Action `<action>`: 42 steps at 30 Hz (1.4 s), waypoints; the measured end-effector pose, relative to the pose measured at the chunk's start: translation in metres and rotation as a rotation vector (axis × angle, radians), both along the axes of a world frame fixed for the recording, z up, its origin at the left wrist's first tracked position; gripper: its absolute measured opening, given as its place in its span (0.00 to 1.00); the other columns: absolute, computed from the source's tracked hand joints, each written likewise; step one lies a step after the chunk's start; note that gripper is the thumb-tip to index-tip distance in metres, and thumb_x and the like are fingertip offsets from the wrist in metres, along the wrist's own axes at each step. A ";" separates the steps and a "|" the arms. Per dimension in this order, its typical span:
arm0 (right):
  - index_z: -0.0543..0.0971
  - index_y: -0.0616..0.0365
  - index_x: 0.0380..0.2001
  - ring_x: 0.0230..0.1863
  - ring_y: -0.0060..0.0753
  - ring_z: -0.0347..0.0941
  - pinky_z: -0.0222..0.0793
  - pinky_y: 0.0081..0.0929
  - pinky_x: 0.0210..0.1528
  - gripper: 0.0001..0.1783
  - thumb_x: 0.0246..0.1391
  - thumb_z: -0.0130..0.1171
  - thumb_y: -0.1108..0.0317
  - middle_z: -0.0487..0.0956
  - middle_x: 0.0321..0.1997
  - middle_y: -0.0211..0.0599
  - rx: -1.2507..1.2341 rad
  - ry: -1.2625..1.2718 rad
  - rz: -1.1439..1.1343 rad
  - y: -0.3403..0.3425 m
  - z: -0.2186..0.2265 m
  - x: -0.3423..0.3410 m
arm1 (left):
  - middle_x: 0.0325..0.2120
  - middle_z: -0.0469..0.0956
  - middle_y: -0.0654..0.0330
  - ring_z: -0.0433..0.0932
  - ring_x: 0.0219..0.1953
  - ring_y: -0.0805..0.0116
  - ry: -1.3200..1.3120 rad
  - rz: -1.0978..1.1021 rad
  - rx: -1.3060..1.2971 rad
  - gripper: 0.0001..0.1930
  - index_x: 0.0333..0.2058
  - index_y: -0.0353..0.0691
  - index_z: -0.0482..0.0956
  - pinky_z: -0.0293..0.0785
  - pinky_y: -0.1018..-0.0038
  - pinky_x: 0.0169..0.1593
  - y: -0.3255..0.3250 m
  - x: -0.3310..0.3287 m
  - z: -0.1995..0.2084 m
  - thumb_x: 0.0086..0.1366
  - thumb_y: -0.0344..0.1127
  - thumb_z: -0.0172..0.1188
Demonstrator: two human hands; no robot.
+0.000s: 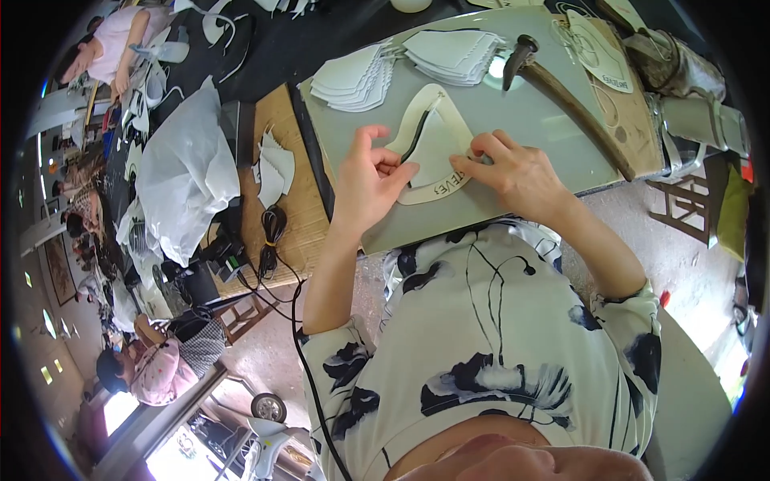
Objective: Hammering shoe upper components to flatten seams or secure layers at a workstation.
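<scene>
A cream curved template (443, 194) with handwriting on it lies on the grey work board in front of me. Framed within it is a white flat piece (433, 148), and a narrow black strip (416, 138) runs along that piece's left side. My left hand (370, 180) has its index finger raised, while the thumb and other fingers close on the strip at the template's left edge. At the right edge, my right hand (517, 172) is closed in a pinch, its thumb tip touching the template. Whatever sits between those right fingers is too small to make out.
Two stacks of white cut pieces (353, 78) lie at the board's far side. A hammer (569, 100) rests to the right, near another template (597, 52). Left are a plastic bag (188, 172) and a coiled black cable (273, 224). Other people sit farther left.
</scene>
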State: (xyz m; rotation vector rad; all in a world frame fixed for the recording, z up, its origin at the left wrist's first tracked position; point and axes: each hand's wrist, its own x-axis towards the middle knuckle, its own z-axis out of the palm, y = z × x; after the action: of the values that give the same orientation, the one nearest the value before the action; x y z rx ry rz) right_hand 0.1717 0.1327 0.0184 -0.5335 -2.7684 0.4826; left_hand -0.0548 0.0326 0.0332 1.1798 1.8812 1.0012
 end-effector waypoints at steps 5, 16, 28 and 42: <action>0.80 0.43 0.49 0.42 0.27 0.74 0.76 0.24 0.28 0.30 0.39 0.61 0.80 0.72 0.41 0.28 0.025 -0.004 0.035 0.002 0.005 -0.003 | 0.24 0.83 0.57 0.81 0.25 0.71 -0.040 0.029 -0.094 0.27 0.49 0.31 0.65 0.77 0.76 0.33 -0.001 -0.005 -0.004 0.53 0.29 0.69; 0.79 0.44 0.51 0.41 0.29 0.73 0.76 0.26 0.29 0.33 0.36 0.61 0.81 0.72 0.40 0.28 0.029 -0.015 0.039 0.002 0.005 -0.002 | 0.22 0.79 0.56 0.80 0.23 0.64 0.163 -0.052 -0.098 0.24 0.47 0.33 0.65 0.76 0.71 0.32 0.001 0.007 0.005 0.54 0.28 0.66; 0.78 0.48 0.47 0.42 0.27 0.72 0.77 0.27 0.31 0.23 0.43 0.59 0.75 0.72 0.40 0.27 0.009 -0.039 0.059 -0.005 0.015 0.009 | 0.66 0.61 0.49 0.58 0.69 0.49 0.669 -0.543 0.167 0.43 0.62 0.37 0.66 0.56 0.56 0.69 -0.042 0.040 -0.015 0.51 0.51 0.70; 0.77 0.53 0.53 0.65 0.37 0.65 0.59 0.44 0.68 0.28 0.43 0.58 0.76 0.74 0.55 0.30 0.117 -0.052 0.126 0.008 0.017 0.007 | 0.66 0.62 0.57 0.57 0.69 0.55 0.766 -0.850 0.247 0.43 0.63 0.55 0.66 0.52 0.52 0.70 -0.043 0.020 -0.007 0.47 0.56 0.70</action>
State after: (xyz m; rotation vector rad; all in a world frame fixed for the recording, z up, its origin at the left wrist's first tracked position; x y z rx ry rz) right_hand 0.1790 0.1411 0.0351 -0.3516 -2.8702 0.3352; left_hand -0.0347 -0.0107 0.0262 2.4708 1.4597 0.3003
